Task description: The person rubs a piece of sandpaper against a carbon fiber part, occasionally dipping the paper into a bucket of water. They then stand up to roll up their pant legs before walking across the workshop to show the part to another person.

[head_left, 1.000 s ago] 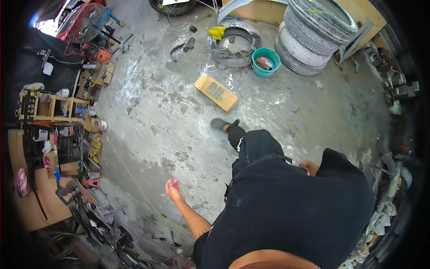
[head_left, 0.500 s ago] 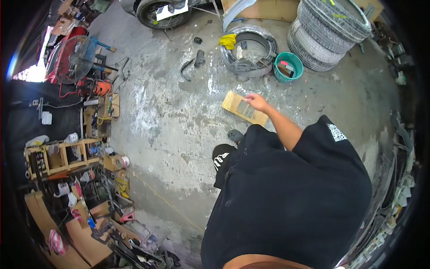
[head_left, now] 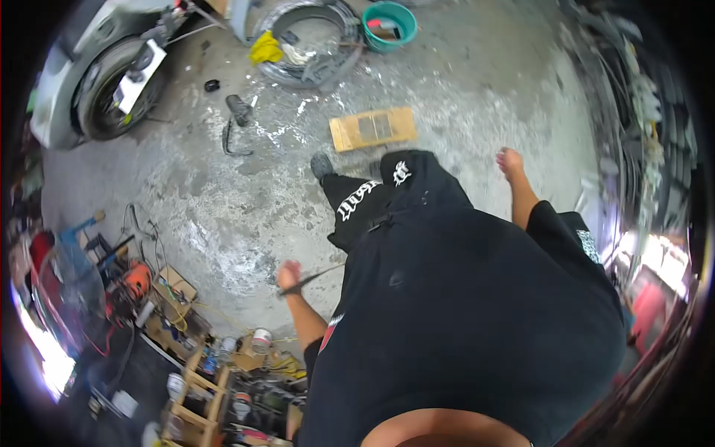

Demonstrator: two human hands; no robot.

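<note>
My right hand [head_left: 509, 162] hangs out to the right, above bare concrete and apart from the flat cardboard piece [head_left: 402, 127]. No object shows in it, but its fingers are too blurred to make out. On the floor before my feet lies the cardboard, with a greyish rectangular patch in its middle. My left hand [head_left: 288, 274] is low on the left side, smeared by motion. A dark strap [head_left: 298, 286] crosses at its wrist, and a thin dark strip runs from there toward my shirt.
Ahead are a tyre [head_left: 328, 74] with a yellow cloth [head_left: 266, 48] and a teal bucket [head_left: 389, 37]. A vehicle wheel [head_left: 112, 97] stands upper left. Dark parts [head_left: 238, 109] lie on the floor. A wooden rack [head_left: 201, 398] and an orange tool [head_left: 135, 281] are lower left.
My right hand has left the cardboard, which now lies flat on the floor, and has swung out right. My left hand has come into view. The camera view has turned.
</note>
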